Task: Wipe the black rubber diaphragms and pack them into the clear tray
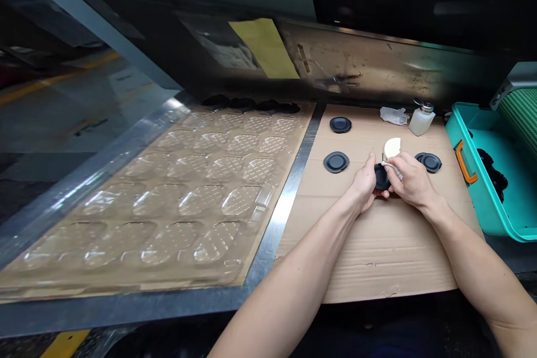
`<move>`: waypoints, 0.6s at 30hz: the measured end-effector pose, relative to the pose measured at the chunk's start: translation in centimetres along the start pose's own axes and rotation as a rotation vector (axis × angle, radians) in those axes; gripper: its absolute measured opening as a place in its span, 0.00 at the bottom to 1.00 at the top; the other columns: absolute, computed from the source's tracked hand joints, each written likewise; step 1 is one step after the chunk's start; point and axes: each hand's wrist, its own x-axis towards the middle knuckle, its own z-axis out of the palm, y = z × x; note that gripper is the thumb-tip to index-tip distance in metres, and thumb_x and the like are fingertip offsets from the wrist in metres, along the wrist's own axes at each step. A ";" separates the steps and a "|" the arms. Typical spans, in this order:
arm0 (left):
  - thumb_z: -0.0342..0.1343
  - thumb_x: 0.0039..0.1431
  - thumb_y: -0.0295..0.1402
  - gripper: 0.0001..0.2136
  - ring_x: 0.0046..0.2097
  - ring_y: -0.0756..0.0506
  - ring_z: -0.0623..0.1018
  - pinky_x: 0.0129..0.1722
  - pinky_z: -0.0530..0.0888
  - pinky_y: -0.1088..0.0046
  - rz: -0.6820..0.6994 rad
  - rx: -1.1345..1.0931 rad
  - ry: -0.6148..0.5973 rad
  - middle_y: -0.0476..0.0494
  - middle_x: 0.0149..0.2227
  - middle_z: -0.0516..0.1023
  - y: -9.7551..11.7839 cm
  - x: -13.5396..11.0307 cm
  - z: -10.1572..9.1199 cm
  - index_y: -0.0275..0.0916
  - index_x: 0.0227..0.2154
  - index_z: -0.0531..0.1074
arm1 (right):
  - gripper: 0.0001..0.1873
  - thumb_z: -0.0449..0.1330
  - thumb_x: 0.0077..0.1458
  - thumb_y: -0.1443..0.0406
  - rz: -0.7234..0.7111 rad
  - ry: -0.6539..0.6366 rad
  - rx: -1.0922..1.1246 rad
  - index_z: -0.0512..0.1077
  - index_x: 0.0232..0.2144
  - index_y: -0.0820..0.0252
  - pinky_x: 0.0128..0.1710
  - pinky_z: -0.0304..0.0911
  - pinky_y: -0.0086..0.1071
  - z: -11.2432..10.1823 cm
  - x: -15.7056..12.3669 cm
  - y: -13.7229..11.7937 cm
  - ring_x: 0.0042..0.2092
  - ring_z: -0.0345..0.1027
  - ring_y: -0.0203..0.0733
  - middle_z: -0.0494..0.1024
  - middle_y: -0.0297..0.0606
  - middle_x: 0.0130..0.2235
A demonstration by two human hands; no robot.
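Note:
My left hand (366, 183) is closed on a black rounded part (381, 177), holding it just above the cardboard. My right hand (413, 179) pinches a slim white piece (391, 166) against the part's upper edge; its exact kind is too small to make out. Just beyond the hands lies a cream-coloured half-round piece (392, 147). Two similar black parts, one farther back (340, 125) and one nearer (336, 162), rest left of my hands. More black parts (429, 162) lie overlapping beyond my right hand.
Left of the cardboard (364, 257) lies a clear plastic tray (168, 212) with moulded pockets, black parts (255, 104) along its back row. A pump bottle (422, 119) and crumpled white wipe (394, 116) stand at the back. A teal bin (499, 212) holding black parts is at right.

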 end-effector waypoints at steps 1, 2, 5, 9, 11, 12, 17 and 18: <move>0.46 0.69 0.52 0.25 0.18 0.47 0.73 0.13 0.65 0.75 0.011 0.008 0.029 0.41 0.20 0.75 -0.1 0.0 0.1 0.36 0.27 0.72 | 0.11 0.52 0.67 0.64 -0.025 -0.008 -0.030 0.75 0.41 0.59 0.38 0.64 0.33 0.0 0.0 0.0 0.39 0.70 0.43 0.74 0.42 0.39; 0.47 0.68 0.51 0.24 0.17 0.47 0.73 0.13 0.65 0.76 0.022 0.012 0.053 0.42 0.19 0.75 -0.1 -0.1 0.2 0.36 0.27 0.72 | 0.11 0.52 0.67 0.64 -0.046 -0.014 -0.065 0.75 0.41 0.59 0.40 0.64 0.34 0.1 0.0 -0.1 0.40 0.70 0.43 0.75 0.42 0.39; 0.48 0.69 0.49 0.22 0.17 0.48 0.73 0.13 0.66 0.77 0.039 0.040 0.103 0.44 0.20 0.74 -0.2 -0.1 0.6 0.36 0.28 0.72 | 0.12 0.51 0.67 0.65 -0.048 -0.018 -0.184 0.74 0.40 0.60 0.41 0.62 0.35 0.3 0.0 -0.2 0.41 0.69 0.45 0.75 0.44 0.40; 0.44 0.70 0.46 0.22 0.17 0.49 0.72 0.13 0.67 0.76 0.063 0.131 0.140 0.45 0.20 0.74 -0.3 -0.1 1.1 0.35 0.29 0.71 | 0.11 0.52 0.66 0.65 0.008 -0.025 -0.297 0.74 0.37 0.60 0.38 0.60 0.34 0.6 -0.1 -0.4 0.40 0.68 0.44 0.75 0.43 0.38; 0.44 0.71 0.45 0.21 0.17 0.49 0.72 0.13 0.67 0.76 0.076 0.159 0.166 0.46 0.20 0.74 -0.3 0.0 1.3 0.36 0.29 0.71 | 0.11 0.52 0.66 0.65 0.013 -0.031 -0.317 0.74 0.36 0.60 0.38 0.59 0.34 0.7 0.0 -0.6 0.39 0.68 0.44 0.75 0.43 0.37; 0.44 0.71 0.44 0.20 0.17 0.48 0.72 0.14 0.68 0.76 0.083 0.165 0.180 0.46 0.20 0.74 -0.4 0.0 1.4 0.36 0.30 0.71 | 0.11 0.52 0.66 0.65 0.010 -0.032 -0.321 0.74 0.36 0.60 0.39 0.59 0.34 0.7 0.0 -0.7 0.39 0.67 0.44 0.75 0.43 0.37; 0.45 0.70 0.42 0.18 0.18 0.48 0.74 0.16 0.70 0.75 0.099 0.177 0.199 0.47 0.21 0.74 -0.7 0.1 1.3 0.36 0.31 0.71 | 0.12 0.51 0.66 0.65 -0.012 -0.041 -0.335 0.74 0.36 0.60 0.38 0.58 0.34 0.8 0.1 -0.8 0.39 0.68 0.44 0.76 0.43 0.38; 0.46 0.70 0.43 0.18 0.18 0.48 0.73 0.16 0.70 0.75 0.097 0.184 0.194 0.47 0.21 0.73 -0.7 0.1 1.3 0.37 0.31 0.71 | 0.12 0.51 0.66 0.66 -0.007 -0.046 -0.336 0.74 0.36 0.61 0.38 0.58 0.34 0.7 0.0 -0.8 0.38 0.68 0.44 0.76 0.43 0.38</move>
